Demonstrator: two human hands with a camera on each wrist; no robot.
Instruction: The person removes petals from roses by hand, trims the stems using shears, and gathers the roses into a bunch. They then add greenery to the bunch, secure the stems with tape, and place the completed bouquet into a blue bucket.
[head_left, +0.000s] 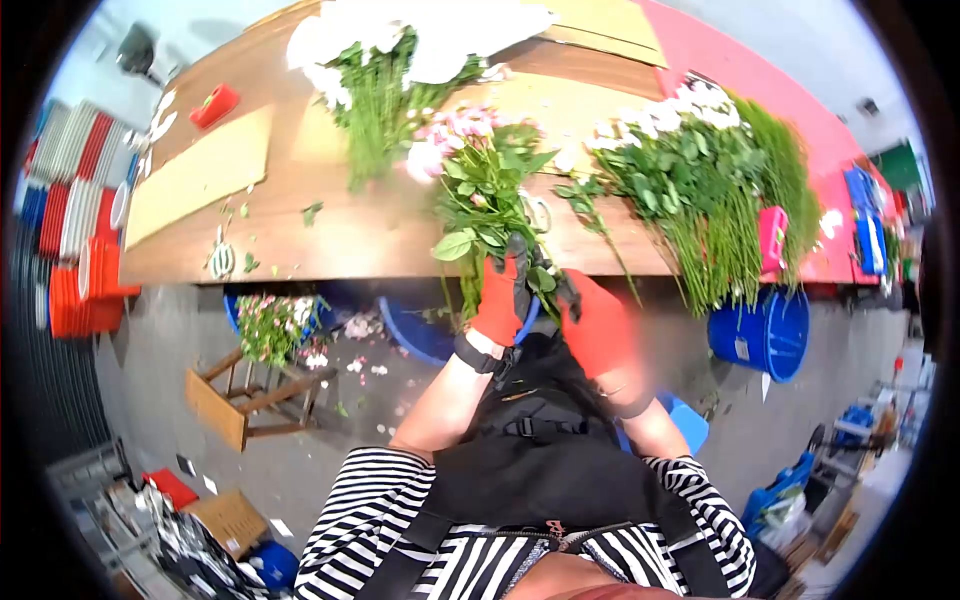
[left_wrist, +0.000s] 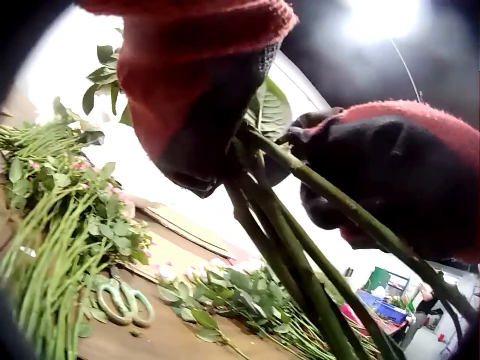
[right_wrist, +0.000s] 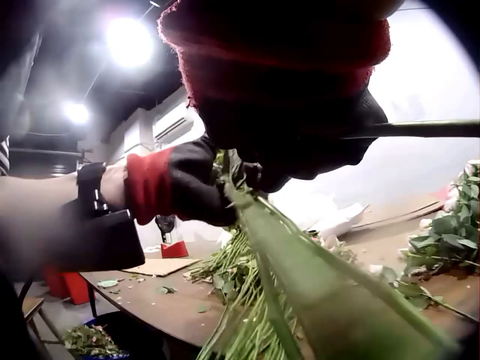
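Observation:
My left hand, in a red and black glove, grips a bunch of pink roses just below the leaves. Its bare green stems fan out under the fist in the left wrist view. Close beside it, my right hand, gloved alike, has its fingers curled at a rose stem that juts out sideways in the right wrist view. A leaf shows between the two hands. Green-handled scissors lie on the table behind the bunch.
The wooden table carries a bundle of pale roses at right and another wrapped bundle at the back. Blue buckets stand below the front edge, near a wooden stool. A red tape dispenser sits at back left.

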